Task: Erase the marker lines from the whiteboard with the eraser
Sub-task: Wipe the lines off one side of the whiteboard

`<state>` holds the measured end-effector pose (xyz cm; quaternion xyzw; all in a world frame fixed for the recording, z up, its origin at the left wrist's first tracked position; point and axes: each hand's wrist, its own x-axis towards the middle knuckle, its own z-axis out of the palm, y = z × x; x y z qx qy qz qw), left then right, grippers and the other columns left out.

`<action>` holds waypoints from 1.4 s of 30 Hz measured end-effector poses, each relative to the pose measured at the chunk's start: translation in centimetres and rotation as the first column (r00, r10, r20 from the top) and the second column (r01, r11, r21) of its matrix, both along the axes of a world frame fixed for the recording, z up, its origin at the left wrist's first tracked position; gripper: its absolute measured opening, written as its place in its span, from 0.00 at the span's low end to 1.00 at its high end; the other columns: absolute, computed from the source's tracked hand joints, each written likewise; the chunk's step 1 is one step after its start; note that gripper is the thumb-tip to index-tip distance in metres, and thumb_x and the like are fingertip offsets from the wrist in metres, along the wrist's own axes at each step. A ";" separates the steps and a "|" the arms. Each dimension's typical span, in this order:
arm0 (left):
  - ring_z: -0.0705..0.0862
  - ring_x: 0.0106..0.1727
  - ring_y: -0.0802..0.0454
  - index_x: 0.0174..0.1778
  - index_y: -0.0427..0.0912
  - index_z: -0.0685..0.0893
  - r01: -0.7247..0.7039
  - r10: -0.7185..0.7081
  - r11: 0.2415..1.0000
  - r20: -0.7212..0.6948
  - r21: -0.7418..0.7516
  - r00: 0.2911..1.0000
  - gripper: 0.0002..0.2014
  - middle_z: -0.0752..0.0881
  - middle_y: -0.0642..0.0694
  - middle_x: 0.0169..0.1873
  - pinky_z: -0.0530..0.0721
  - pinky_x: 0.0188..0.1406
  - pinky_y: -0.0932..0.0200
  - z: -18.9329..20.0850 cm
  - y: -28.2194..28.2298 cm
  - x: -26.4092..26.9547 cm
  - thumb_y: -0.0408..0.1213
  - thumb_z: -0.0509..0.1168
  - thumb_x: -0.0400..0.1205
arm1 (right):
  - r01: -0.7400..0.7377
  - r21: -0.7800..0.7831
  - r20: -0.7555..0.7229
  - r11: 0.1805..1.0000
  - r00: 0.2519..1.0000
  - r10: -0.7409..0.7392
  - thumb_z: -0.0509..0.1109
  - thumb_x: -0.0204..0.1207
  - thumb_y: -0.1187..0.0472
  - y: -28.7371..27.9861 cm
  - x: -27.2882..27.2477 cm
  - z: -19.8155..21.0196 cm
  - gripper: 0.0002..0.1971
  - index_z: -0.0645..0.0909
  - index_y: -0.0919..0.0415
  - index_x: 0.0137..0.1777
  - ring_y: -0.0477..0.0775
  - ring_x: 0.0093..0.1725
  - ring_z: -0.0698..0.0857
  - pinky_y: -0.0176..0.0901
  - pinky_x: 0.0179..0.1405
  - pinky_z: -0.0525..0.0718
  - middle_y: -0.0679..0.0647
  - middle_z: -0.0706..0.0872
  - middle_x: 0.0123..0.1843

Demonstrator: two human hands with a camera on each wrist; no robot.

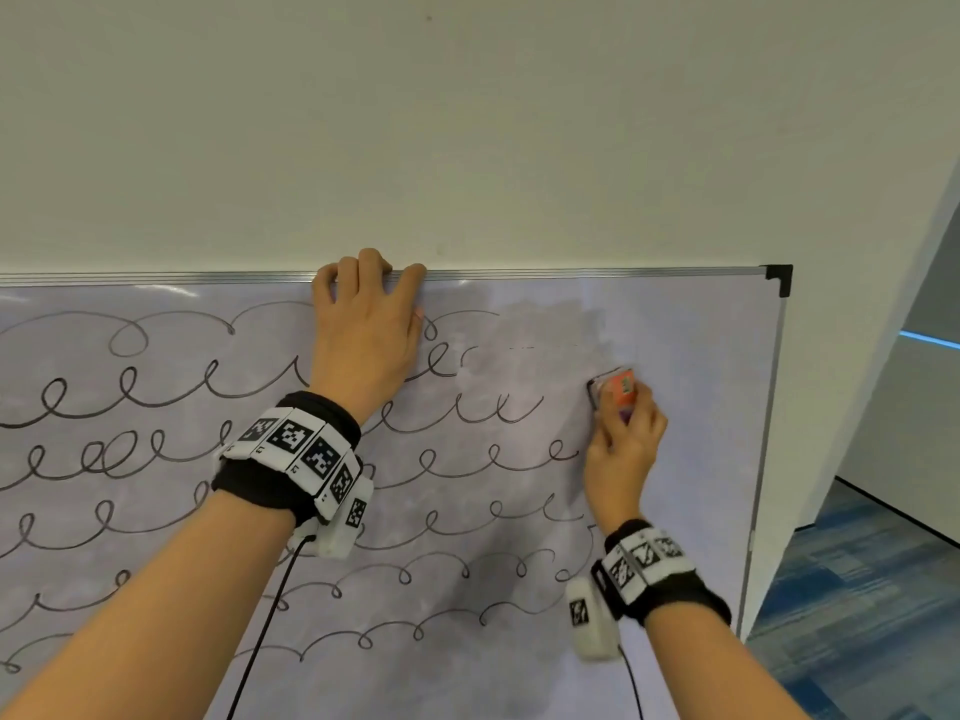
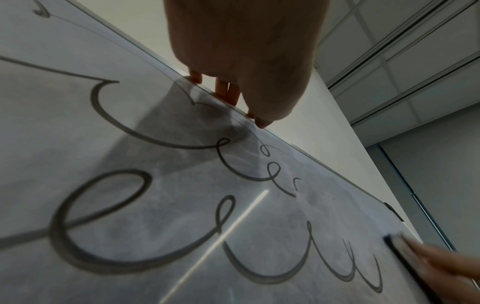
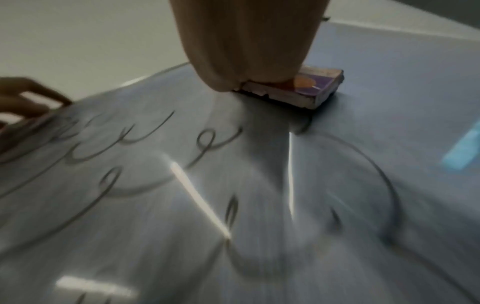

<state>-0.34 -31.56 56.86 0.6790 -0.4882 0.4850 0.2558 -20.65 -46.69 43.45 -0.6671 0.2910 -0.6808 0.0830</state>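
The whiteboard [image 1: 701,485] leans against a pale wall and carries several rows of looping black marker lines [image 1: 156,397]. A wiped patch [image 1: 545,335] shows near its upper right. My right hand [image 1: 623,444] grips a small eraser [image 1: 615,389] with an orange and purple top and holds it flat on the board; the right wrist view shows the eraser [image 3: 306,88] under my fingers. My left hand [image 1: 363,324] hooks its fingers over the board's top frame [image 1: 571,274], palm against the surface; the left wrist view shows the fingertips [image 2: 226,92] on that edge.
The board's right edge with a black corner cap [image 1: 777,278] ends beside a white wall panel [image 1: 883,356]. Blue carpet floor [image 1: 857,615] lies to the lower right. Both wrists wear bands with black-and-white markers and trailing cables.
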 end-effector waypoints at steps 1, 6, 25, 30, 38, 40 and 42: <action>0.72 0.52 0.38 0.64 0.42 0.77 0.002 -0.002 1.000 0.003 0.001 1.000 0.16 0.75 0.36 0.52 0.66 0.60 0.42 0.0 0.0 0.0 0.38 0.60 0.81 | 0.011 0.045 0.056 0.999 0.998 -0.014 0.66 0.74 0.83 -1.2 -0.4 1.2 0.40 0.69 0.32 0.66 0.81 0.67 0.73 0.73 0.66 0.76 0.77 0.73 0.69; 0.73 0.52 0.38 0.64 0.42 0.78 0.004 -0.004 1.000 0.008 -0.020 1.000 0.16 0.76 0.36 0.51 0.67 0.60 0.42 0.1 -0.1 0.2 0.38 0.60 0.80 | 0.042 0.183 0.089 0.982 0.994 -0.059 0.63 0.77 0.81 -4.7 -0.8 3.9 0.22 0.78 0.70 0.70 0.75 0.71 0.69 0.70 0.70 0.74 0.75 0.71 0.72; 0.73 0.53 0.37 0.64 0.41 0.78 0.010 -0.011 1.000 -0.040 -0.007 0.999 0.16 0.75 0.36 0.52 0.67 0.62 0.41 0.0 -0.1 -0.2 0.38 0.60 0.81 | 0.113 0.053 -0.137 0.992 0.985 -0.105 0.70 0.70 0.84 0.2 0.6 -5.5 0.24 0.85 0.63 0.63 0.70 0.68 0.69 0.57 0.64 0.77 0.72 0.73 0.73; 0.73 0.54 0.37 0.64 0.41 0.78 0.023 -0.023 1.000 -0.025 0.001 0.999 0.16 0.75 0.36 0.52 0.66 0.62 0.41 0.0 -0.1 -0.1 0.39 0.60 0.81 | 0.105 0.341 0.124 0.934 0.980 -0.156 0.66 0.78 0.78 -2.3 -1.4 -4.5 0.19 0.80 0.70 0.68 0.69 0.64 0.71 0.61 0.62 0.78 0.69 0.77 0.69; 0.72 0.53 0.38 0.63 0.42 0.78 0.007 -0.008 1.000 -0.028 -0.029 1.000 0.16 0.76 0.36 0.52 0.65 0.61 0.41 -0.1 -0.4 0.0 0.39 0.60 0.80 | 0.074 0.107 -0.093 0.992 0.994 -0.064 0.70 0.72 0.82 1.3 1.0 -6.7 0.26 0.82 0.61 0.67 0.71 0.67 0.70 0.51 0.62 0.73 0.71 0.72 0.73; 0.72 0.53 0.38 0.64 0.42 0.78 0.011 -0.012 1.000 -0.022 -0.023 1.000 0.16 0.76 0.36 0.52 0.65 0.61 0.42 -0.1 -0.3 0.0 0.40 0.59 0.81 | 0.105 0.167 -0.035 0.980 0.994 -0.100 0.69 0.74 0.81 0.0 -0.1 -7.3 0.24 0.83 0.62 0.67 0.71 0.65 0.71 0.52 0.62 0.73 0.71 0.74 0.71; 0.72 0.53 0.38 0.64 0.42 0.78 0.011 -0.011 1.000 -0.017 -0.015 1.000 0.16 0.76 0.36 0.52 0.65 0.61 0.42 -0.1 -0.2 0.0 0.40 0.59 0.81 | 0.120 0.308 0.080 0.944 0.985 -0.151 0.68 0.76 0.80 -1.3 -1.2 -7.5 0.22 0.81 0.67 0.68 0.70 0.61 0.71 0.54 0.60 0.76 0.70 0.77 0.67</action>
